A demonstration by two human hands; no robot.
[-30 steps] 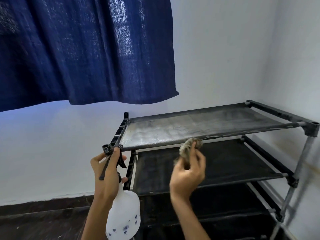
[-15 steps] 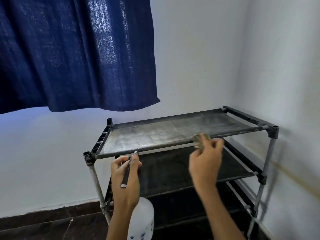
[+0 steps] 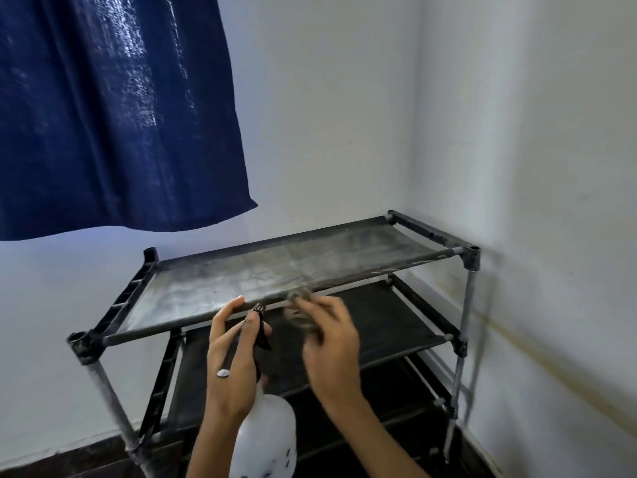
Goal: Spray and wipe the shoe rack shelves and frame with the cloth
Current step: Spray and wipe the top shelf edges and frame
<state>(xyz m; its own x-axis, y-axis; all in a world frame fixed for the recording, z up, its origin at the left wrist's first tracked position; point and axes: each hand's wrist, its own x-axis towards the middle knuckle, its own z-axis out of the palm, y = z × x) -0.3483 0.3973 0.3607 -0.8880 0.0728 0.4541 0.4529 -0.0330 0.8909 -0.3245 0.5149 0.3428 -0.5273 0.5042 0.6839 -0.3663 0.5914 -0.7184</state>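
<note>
A black shoe rack with metal poles stands in the room's corner. Its dusty grey top shelf has darker shelves below. My left hand grips the neck of a white spray bottle, whose black nozzle points at the top shelf's front edge. My right hand, blurred by motion, holds a bunched grey cloth just below that front edge, close to the nozzle.
A dark blue curtain hangs at the upper left above the rack. White walls meet in a corner behind the rack's right end. Dark floor shows at the lower left.
The view has shifted and the rack now sits lower and more central. My left hand has risen with the bottle towards the top shelf's front edge. My right hand with the cloth moved left, nearer the nozzle.
</note>
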